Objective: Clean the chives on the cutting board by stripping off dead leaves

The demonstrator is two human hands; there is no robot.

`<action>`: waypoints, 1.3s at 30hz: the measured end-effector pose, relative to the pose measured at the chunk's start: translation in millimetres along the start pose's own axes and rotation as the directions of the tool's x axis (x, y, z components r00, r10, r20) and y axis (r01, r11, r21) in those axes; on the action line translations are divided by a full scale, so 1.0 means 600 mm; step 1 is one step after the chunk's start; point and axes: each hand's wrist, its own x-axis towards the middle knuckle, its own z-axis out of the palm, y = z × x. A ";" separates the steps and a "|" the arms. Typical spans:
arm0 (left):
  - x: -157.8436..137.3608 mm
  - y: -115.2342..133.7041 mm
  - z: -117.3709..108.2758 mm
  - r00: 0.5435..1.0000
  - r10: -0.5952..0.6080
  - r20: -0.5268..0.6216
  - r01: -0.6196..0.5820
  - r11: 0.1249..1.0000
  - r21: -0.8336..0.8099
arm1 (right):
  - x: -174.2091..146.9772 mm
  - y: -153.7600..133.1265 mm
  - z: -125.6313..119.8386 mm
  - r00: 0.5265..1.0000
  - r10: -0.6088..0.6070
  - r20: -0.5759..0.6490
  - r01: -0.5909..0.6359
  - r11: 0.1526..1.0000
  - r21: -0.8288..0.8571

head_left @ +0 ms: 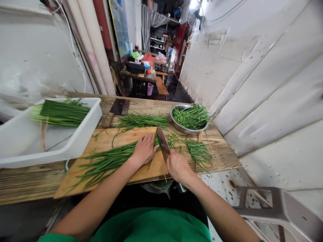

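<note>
A long bunch of green garlic chives lies across the wooden cutting board. My left hand presses down on the bunch near its right end, fingers together and wrapped over the stalks. In my right hand is a cleaver, held by its handle with the fist closed. Its blade stands on edge at the right end of the bunch, close to my left fingertips. Small chopped bits are scattered just right of the blade. The blade hides where it meets the stalks.
A metal bowl heaped with chives stands at the back right, with loose chives before it. Behind the board lie more chives and a second cleaver. A white tub holds a bundle at left. A stool stands lower right.
</note>
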 end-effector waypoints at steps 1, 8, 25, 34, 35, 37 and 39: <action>0.000 0.000 0.000 1.000 -0.004 -0.003 0.004 1.000 -0.014 | 0.000 0.000 0.001 1.000 -0.017 -0.012 0.017 1.000 -0.008; 0.001 0.001 0.004 1.000 -0.018 -0.018 0.017 0.997 -0.075 | 0.002 -0.001 0.004 0.998 -0.059 -0.017 0.057 0.995 -0.076; 0.000 0.002 0.011 1.000 -0.014 -0.015 0.013 0.998 -0.069 | 0.022 0.008 -0.011 0.986 -0.137 0.100 0.151 0.978 -0.142; 0.002 0.002 0.007 1.000 -0.010 0.009 0.010 0.999 -0.051 | 0.085 -0.019 -0.002 0.991 -0.081 0.103 0.094 0.986 -0.135; 0.002 0.002 0.007 1.000 -0.012 0.006 0.013 0.999 -0.043 | 0.083 -0.016 -0.002 0.992 -0.084 0.099 0.096 0.988 -0.123; 0.001 0.001 0.007 1.000 -0.014 0.000 0.014 0.999 -0.029 | 0.069 -0.001 -0.002 0.991 -0.100 0.086 0.109 0.989 -0.099; 0.000 0.000 0.008 1.000 -0.004 0.000 0.004 1.000 -0.021 | 0.043 0.023 -0.004 0.993 -0.093 0.072 0.099 0.992 -0.083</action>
